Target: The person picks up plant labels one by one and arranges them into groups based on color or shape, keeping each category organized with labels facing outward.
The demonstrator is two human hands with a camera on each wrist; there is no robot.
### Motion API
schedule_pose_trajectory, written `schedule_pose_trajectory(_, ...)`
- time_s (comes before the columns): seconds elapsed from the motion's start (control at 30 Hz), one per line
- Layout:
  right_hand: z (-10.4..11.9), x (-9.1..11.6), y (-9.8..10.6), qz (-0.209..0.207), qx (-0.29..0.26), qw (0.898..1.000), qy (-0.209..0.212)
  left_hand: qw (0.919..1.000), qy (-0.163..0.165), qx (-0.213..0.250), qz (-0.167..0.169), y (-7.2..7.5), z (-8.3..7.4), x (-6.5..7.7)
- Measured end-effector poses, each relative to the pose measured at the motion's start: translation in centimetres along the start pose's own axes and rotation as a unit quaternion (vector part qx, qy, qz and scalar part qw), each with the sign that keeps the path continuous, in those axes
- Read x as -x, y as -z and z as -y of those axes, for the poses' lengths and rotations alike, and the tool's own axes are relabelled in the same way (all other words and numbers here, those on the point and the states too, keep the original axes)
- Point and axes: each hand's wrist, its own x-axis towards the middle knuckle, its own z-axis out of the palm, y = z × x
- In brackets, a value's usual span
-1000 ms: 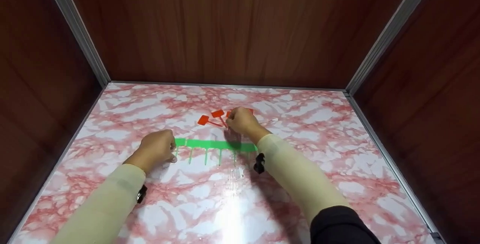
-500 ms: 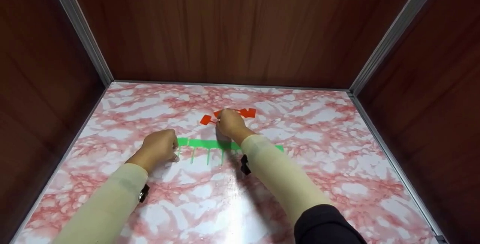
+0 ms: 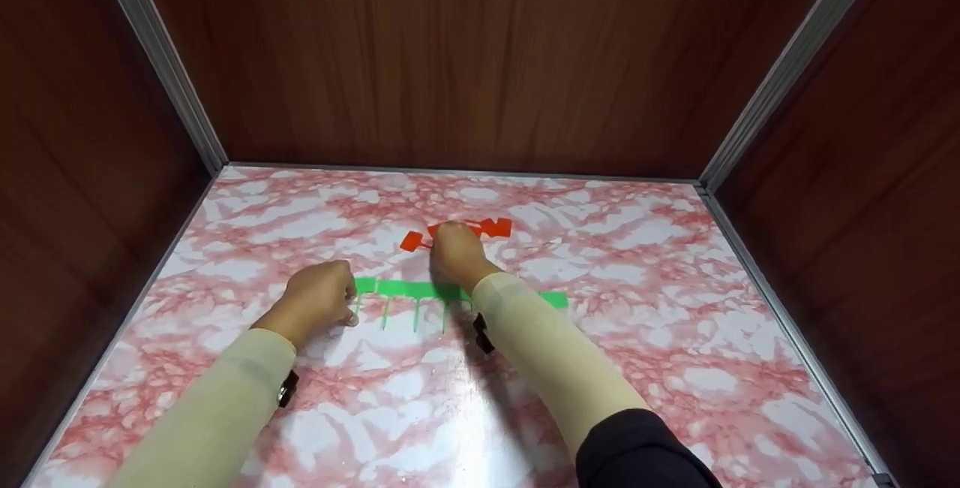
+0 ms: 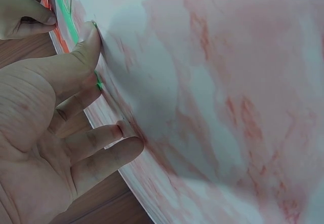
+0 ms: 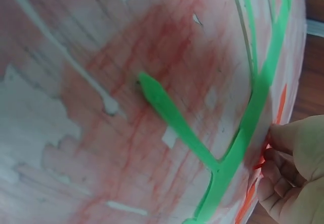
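Observation:
Green flat tags with thin stems (image 3: 401, 289) lie side by side in a row, stems toward me. My left hand (image 3: 319, 293) is at the row's left end; in the left wrist view its thumb and forefinger touch green edges, the other fingers loosely extended. Beyond the row, my right hand (image 3: 456, 249) is low over a group of red tags. In the right wrist view, its thumb and fingers pinch a thin red tag stem (image 5: 259, 165). One red tag (image 3: 410, 241) shows left of this hand, more red tags (image 3: 496, 227) to its right. The hand hides the middle ones.
The red-and-white marbled tabletop (image 3: 637, 368) is bounded by a brown wood-grain back wall (image 3: 450, 60) and side walls, with grey metal corner posts. My right forearm crosses over the right part of the green row. Small dark devices hang at both wrists.
My right hand has moved left along the red tags, then settled slightly lower, covering the second red tag that showed earlier. My left hand stays at the green row's left end.

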Motion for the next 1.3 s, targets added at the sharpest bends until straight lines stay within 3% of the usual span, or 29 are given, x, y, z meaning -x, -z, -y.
schedule_pose_trajectory(0.2,0.1,0.2,0.0,0.004,-0.004,1.0,-0.017,0.9999,-0.01,0.002,-0.012,-0.2,-0.2,0.1)
schedule_pose_trajectory(0.4,0.1,0.3,0.1,0.022,-0.01,0.999,-0.03,1.0,-0.003,0.008,0.002,0.0,-0.3,0.2)
schedule_pose_trajectory(0.7,0.0,0.7,0.8,0.049,-0.018,0.999,-0.013,1.0,-0.007,-0.001,0.002,-0.2,0.1,-0.1)
schedule_pose_trajectory(0.83,0.1,0.9,1.1,0.039,-0.024,0.999,0.0,1.0,-0.002,-0.002,0.007,-0.2,0.1,0.0)
schedule_pose_trajectory(1.13,0.5,0.8,2.2,0.012,-0.087,0.996,-0.029,0.9999,0.001,0.003,0.01,0.0,-0.1,0.3)
schedule_pose_trajectory(1.3,0.2,1.0,2.7,0.014,-0.156,0.987,-0.036,0.9999,0.001,-0.001,0.01,0.0,0.0,0.1)
